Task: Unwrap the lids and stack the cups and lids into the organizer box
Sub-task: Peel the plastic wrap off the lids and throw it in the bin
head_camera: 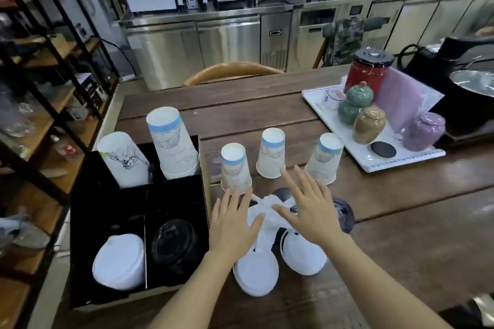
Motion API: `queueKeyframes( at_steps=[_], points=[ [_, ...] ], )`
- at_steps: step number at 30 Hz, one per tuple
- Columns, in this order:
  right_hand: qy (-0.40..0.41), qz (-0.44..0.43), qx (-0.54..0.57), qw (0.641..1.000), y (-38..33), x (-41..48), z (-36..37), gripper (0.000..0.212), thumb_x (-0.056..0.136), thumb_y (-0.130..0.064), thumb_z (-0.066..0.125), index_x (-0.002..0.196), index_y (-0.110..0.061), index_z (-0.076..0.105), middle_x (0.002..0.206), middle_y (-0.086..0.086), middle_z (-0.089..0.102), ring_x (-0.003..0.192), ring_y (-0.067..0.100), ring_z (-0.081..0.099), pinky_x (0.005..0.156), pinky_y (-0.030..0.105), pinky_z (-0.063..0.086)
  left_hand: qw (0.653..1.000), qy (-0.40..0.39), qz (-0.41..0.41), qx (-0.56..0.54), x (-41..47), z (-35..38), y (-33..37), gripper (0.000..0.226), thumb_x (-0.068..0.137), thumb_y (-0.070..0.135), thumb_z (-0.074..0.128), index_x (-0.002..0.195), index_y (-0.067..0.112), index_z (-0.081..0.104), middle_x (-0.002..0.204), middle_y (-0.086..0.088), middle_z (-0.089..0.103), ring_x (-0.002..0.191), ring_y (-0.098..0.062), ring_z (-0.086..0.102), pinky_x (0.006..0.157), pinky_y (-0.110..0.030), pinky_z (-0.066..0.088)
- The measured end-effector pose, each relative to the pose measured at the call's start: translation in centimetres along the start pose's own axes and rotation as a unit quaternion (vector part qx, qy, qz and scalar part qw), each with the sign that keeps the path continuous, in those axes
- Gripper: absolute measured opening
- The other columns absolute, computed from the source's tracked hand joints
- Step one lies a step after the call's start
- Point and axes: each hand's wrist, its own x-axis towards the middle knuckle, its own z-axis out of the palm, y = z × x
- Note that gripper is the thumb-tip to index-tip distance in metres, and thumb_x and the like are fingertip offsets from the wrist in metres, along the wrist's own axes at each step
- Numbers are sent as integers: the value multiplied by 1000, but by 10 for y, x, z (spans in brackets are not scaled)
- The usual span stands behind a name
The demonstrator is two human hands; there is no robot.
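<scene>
Both my hands are out flat over the wrapped lids, fingers spread, not gripping anything: left hand sits palm-down at the left side of the crinkled wrap, right hand over its right side, thumbs pointing in toward each other. Can't tell if the palms actually press the plastic. Under and below the hands lie two sleeves of white lids and, on their sides, long axes running roughly from me away toward the cups, round faces aimed back at me. A dark lid stack pokes out right of my right wrist, w/ another dark bit between the hands. Three paper cups stand upside down in a row just beyond my fingertips: left cup, middle cup, right cup, bottoms up, apart from each other. The black organizer box is just left of my left hand, its right wall nearly touching the left cup. Back compartments hold two taller cup stacks, also upside down, tilted left: and. Front-left slot has white lids, front-right slot black lids. Open table to my right and front-right; white tray w/ jars sits well apart at the far right.
</scene>
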Motion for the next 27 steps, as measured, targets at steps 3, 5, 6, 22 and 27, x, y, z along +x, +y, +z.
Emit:
queueKeyframes(
  at_steps=[3, 5, 6, 22, 27],
  points=[
    [-41, -10, -26, 999, 4, -8, 18, 70, 81, -64, 36, 141, -29, 32, 137, 10, 54, 124, 29, 54, 97, 43, 45, 999, -40, -1, 27, -3, 12, -3, 68, 93, 58, 25, 151, 27, 6, 161, 4, 12, 148, -18, 8, 120, -38, 7],
    [-66, -15, -49, 997, 5, -15, 31, 69, 76, -60, 40, 137, -27, 39, 128, 9, 62, 116, 27, 61, 87, 42, 51, 997, -71, -28, 5, -3, 20, -4, 67, 96, 53, 27, 152, 24, 4, 161, 1, 10, 148, -19, 8, 120, -38, 9],
    [-83, -18, -59, 995, 5, -16, 34, 68, 73, -59, 43, 134, -27, 42, 123, 8, 65, 111, 25, 63, 83, 40, 53, 996, -84, -37, 1, -4, 23, -4, 67, 96, 51, 27, 152, 22, 4, 161, 0, 11, 148, -19, 10, 120, -38, 12],
    [58, -14, 83, 995, 7, 4, 41, 24, 85, -27, 45, 73, -12, 60, 83, 0, 65, 82, 14, 45, 70, 27, 23, 999, 19, -38, -17, 0, 15, 1, 21, 97, 32, 44, 103, 17, 58, 111, 2, 54, 105, -17, 49, 90, -27, 37],
    [30, 90, 167, 981, 9, 14, 21, 30, 88, -26, 52, 67, -5, 51, 72, 4, 52, 63, 28, 51, 64, 29, 30, 966, 98, -80, -227, 0, -5, 12, 13, 91, 16, 54, 81, 9, 51, 92, -6, 58, 84, -22, 54, 75, -37, 47]
  ],
)
